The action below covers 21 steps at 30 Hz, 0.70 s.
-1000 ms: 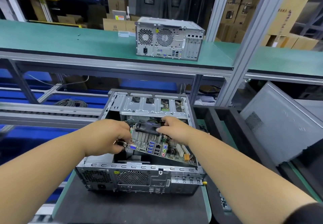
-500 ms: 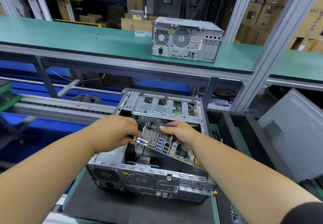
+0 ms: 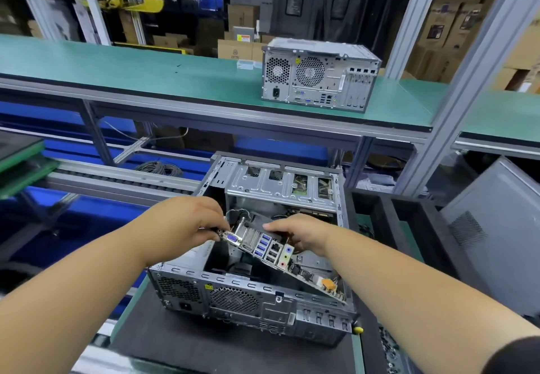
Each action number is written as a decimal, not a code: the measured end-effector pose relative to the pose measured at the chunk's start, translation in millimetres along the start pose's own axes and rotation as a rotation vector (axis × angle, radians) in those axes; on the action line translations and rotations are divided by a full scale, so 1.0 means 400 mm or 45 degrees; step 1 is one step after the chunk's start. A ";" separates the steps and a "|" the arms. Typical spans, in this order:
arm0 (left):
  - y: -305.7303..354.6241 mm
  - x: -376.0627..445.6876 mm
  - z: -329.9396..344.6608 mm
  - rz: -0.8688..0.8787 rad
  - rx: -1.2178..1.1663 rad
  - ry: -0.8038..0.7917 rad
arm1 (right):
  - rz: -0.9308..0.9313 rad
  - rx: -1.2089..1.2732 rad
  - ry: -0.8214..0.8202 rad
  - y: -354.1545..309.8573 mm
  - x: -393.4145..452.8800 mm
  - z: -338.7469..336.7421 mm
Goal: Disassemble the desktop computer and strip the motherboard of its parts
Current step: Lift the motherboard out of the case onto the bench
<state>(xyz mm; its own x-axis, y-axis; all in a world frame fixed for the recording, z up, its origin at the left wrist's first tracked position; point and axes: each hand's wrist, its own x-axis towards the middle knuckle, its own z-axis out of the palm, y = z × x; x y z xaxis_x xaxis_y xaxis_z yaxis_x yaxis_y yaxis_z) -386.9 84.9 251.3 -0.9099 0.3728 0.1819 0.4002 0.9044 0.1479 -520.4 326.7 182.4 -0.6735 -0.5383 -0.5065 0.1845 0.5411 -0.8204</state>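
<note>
An opened computer case [image 3: 254, 300] is laid on the table [image 3: 175, 347]. Above its open cavity the motherboard [image 3: 271, 252] is held tilted, port side up. The board's raised left end is pinched by the left hand [image 3: 187, 224]; its upper edge is gripped by the right hand [image 3: 304, 235]. No writing can be read.

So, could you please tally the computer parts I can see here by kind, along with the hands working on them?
Computer cases: 2, open one in front, closed one on the shelf
Motherboards: 1, tilted, half lifted out
Loose side panels: 1
Hands: 2, left, right, both gripping the board
Total: 6
</note>
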 end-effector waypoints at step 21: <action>0.118 0.058 -0.057 -0.608 -0.610 0.572 | -0.290 0.542 0.045 -0.071 -0.111 -0.057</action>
<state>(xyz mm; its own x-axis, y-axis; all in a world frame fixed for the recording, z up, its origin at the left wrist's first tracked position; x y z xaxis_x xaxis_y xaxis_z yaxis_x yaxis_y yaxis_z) -386.8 131.4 284.7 -0.9044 -0.2416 0.3516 0.0760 0.7197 0.6901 -512.2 350.0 234.1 -0.7536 -0.5860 -0.2979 0.3008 0.0956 -0.9489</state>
